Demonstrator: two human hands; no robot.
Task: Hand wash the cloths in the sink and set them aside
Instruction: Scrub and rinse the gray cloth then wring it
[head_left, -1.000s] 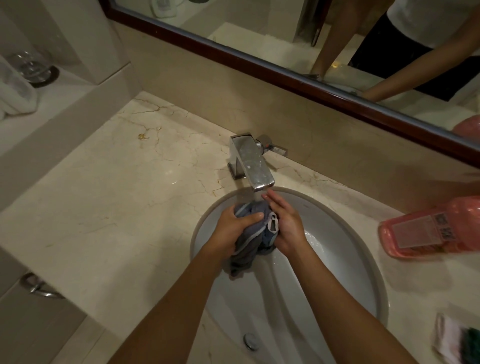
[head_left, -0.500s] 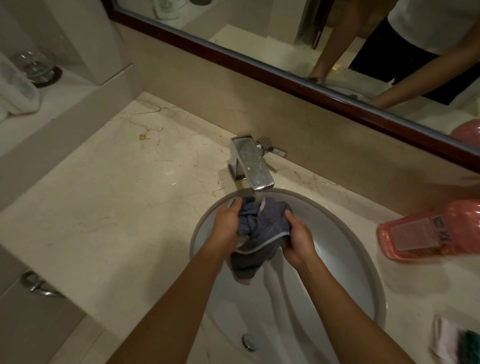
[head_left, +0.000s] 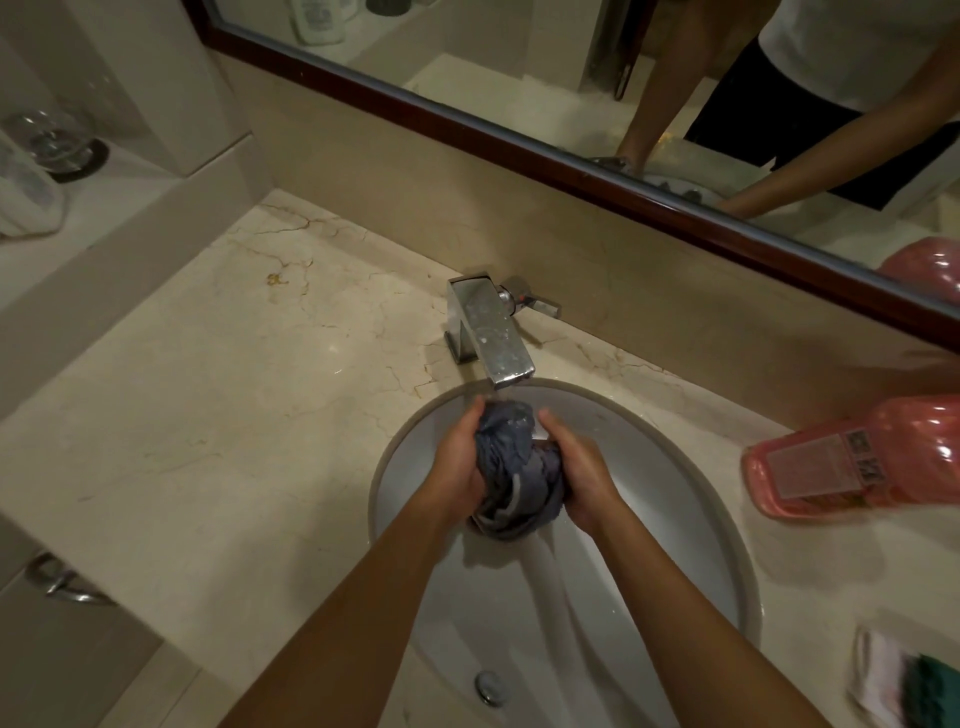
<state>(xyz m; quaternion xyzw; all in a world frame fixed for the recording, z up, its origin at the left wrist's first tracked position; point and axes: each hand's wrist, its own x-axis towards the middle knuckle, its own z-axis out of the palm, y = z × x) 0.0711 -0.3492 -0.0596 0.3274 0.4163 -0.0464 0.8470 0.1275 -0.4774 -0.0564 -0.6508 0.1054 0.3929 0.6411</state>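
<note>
The crumpled grey-blue cloth looks wet, soft and matt. The square chrome metal tap is glossy and water-spotted. The oval white ceramic sink shines smooth. The veined cream marble desk is polished. At right, the pink plastic bottle is glossy, with a paper-like label.

Marble counter: pink bottle, perhaps cloths.
</note>
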